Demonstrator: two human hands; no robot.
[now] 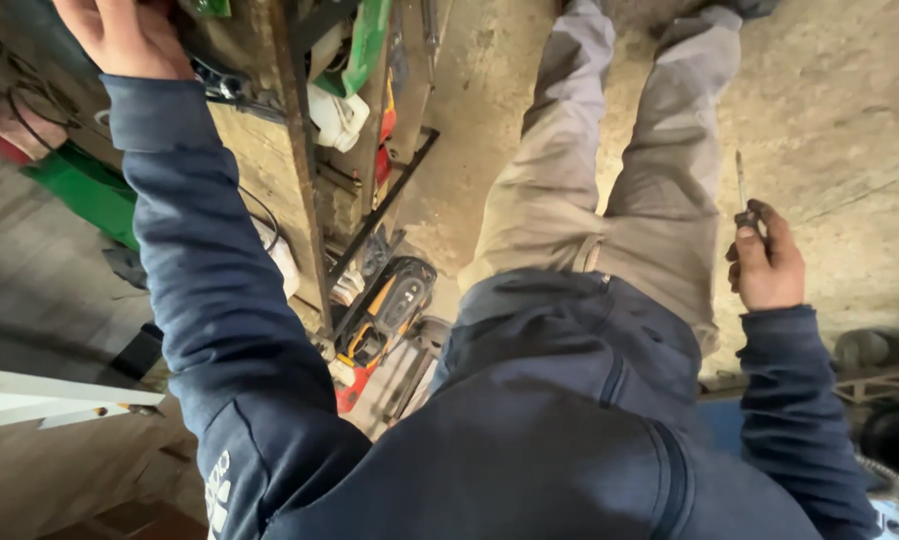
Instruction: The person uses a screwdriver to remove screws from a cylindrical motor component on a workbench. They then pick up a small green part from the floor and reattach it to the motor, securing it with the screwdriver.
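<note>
Hands: right (766, 265) grips thin rod (740, 180); left (124, 35) open by shelf's green package (367, 40).

Floor (849, 110): bare concrete, dusty and cracked, lit from the right. A rusty metal shelf rack (304, 180) stands on the left, loaded with tools; a green container (89, 190) sits beside it.

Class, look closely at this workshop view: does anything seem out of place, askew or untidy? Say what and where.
The shelf rack is crammed untidily: a white jug and a yellow-and-black power tool sit tilted among clutter. The left hand reaches up by the rack; the right hand holds a thin metal rod. Nothing looks spilled.
</note>
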